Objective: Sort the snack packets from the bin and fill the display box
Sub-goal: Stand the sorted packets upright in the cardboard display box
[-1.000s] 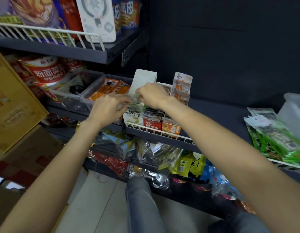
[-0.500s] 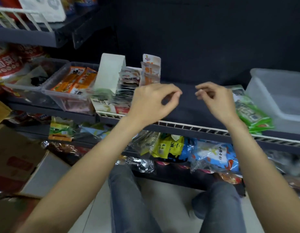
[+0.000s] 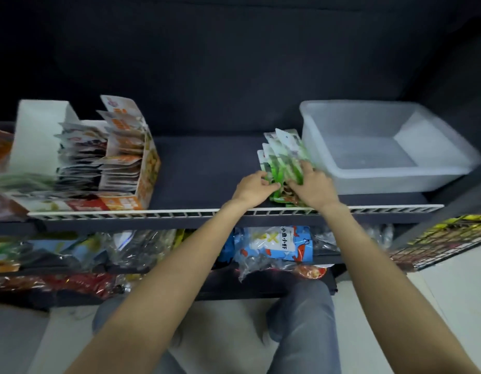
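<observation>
Far left on my shelf (image 3: pixel 201 168): one display box (image 3: pixel 142 182), cardboard, open top, white flap up at its left end, packed with upright snack packets in two rows, too many and too overlapped to count. A blurred green streak sits at the box's left front; can't tell what it is. Orange packs at the frame's far left edge, cut off. White wire rail (image 3: pixel 153 213) runs along the shelf front, between me and everything on it. Bare dark shelf between box and hands.

My left hand (image 3: pixel 254 188) is curled, fingertips pinching the left edge of a fanned stack of green packets (image 3: pixel 284 155) lying on the shelf. My right hand (image 3: pixel 312 186) lies on the stack's right side, fingers spread and pressing down on it. At least four or five packet tops show; exact count unclear.

Just right of the stack, touching or nearly so: one clear plastic bin (image 3: pixel 382 168), nothing visible inside.

Lower shelf under my arms: a jumble of bagged snacks, one blue fish-print bag (image 3: pixel 277 242) readable. A wire basket (image 3: pixel 444 242) at the far right. Two knees in grey trousers at the bottom.
</observation>
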The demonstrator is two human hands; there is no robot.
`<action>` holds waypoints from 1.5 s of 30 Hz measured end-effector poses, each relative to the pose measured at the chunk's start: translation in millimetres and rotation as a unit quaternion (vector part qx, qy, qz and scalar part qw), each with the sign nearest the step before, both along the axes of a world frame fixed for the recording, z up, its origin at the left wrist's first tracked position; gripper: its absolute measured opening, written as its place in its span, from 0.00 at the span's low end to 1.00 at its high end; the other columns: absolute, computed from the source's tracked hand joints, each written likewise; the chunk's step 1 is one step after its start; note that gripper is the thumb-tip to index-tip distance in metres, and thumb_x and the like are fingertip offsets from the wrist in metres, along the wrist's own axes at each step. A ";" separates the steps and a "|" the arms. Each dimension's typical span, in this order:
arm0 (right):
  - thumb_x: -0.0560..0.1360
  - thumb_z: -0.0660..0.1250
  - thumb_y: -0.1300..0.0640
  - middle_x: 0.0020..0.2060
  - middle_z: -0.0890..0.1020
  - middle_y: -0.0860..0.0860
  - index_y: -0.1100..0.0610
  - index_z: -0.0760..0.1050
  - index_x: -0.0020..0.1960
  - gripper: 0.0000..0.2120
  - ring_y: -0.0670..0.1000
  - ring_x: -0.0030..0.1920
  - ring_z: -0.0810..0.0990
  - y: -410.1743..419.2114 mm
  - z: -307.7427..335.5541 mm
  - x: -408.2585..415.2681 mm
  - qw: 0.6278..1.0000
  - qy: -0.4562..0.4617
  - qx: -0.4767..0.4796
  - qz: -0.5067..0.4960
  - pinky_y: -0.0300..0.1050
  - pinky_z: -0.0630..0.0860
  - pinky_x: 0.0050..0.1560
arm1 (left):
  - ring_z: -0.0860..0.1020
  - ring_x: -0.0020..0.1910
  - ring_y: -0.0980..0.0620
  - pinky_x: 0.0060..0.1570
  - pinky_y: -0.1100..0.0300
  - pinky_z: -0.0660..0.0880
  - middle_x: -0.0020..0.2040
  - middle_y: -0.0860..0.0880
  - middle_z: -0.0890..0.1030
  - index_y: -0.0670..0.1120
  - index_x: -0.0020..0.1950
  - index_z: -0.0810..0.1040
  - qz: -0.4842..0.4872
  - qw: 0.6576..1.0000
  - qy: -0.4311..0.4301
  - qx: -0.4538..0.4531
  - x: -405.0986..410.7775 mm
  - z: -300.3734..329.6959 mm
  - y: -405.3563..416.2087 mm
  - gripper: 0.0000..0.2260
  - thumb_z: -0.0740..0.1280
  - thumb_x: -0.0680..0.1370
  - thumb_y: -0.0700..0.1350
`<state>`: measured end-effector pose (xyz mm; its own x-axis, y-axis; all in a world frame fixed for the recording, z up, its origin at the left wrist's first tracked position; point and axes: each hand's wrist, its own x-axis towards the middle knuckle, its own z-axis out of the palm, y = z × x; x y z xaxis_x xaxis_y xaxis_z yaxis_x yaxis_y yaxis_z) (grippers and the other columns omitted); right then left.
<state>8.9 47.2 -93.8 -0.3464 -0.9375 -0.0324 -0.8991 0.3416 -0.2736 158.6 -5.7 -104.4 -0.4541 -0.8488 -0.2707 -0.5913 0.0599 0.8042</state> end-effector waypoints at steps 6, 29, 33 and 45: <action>0.75 0.65 0.43 0.51 0.82 0.59 0.54 0.65 0.68 0.27 0.62 0.53 0.80 4.4 6.8 5.2 0.995 -0.021 -0.093 0.006 0.54 0.74 0.54 | 0.75 0.60 0.50 0.61 0.50 0.73 0.62 0.47 0.77 0.46 0.65 0.74 0.055 0.995 0.079 0.026 -20.9 -3.9 -2.8 0.19 0.64 0.78 0.53; 0.77 0.67 0.56 0.62 0.76 0.48 0.55 0.68 0.68 0.21 0.47 0.61 0.75 19.8 45.9 70.1 0.851 -0.434 -0.290 -0.048 0.42 0.69 0.65 | 0.77 0.42 0.53 0.37 0.63 0.75 0.50 0.48 0.77 0.50 0.61 0.64 0.235 0.920 0.314 0.006 70.1 38.7 7.7 0.11 0.58 0.81 0.39; 0.78 0.65 0.61 0.53 0.78 0.48 0.57 0.69 0.66 0.17 0.49 0.53 0.77 7.0 44.7 124.2 0.906 -0.300 -0.291 0.065 0.28 0.68 0.48 | 0.80 0.52 0.51 0.49 0.56 0.79 0.50 0.52 0.80 0.51 0.67 0.59 0.206 0.887 0.406 0.079 88.5 54.8 30.5 0.18 0.62 0.80 0.46; 0.78 0.64 0.52 0.58 0.79 0.48 0.51 0.73 0.66 0.16 0.42 0.58 0.76 -3.2 46.0 197.9 0.885 -0.342 -0.195 0.247 0.26 0.69 0.55 | 0.79 0.56 0.51 0.49 0.57 0.78 0.57 0.47 0.80 0.48 0.62 0.74 0.272 0.879 0.389 0.041 170.5 55.8 32.0 0.13 0.62 0.79 0.40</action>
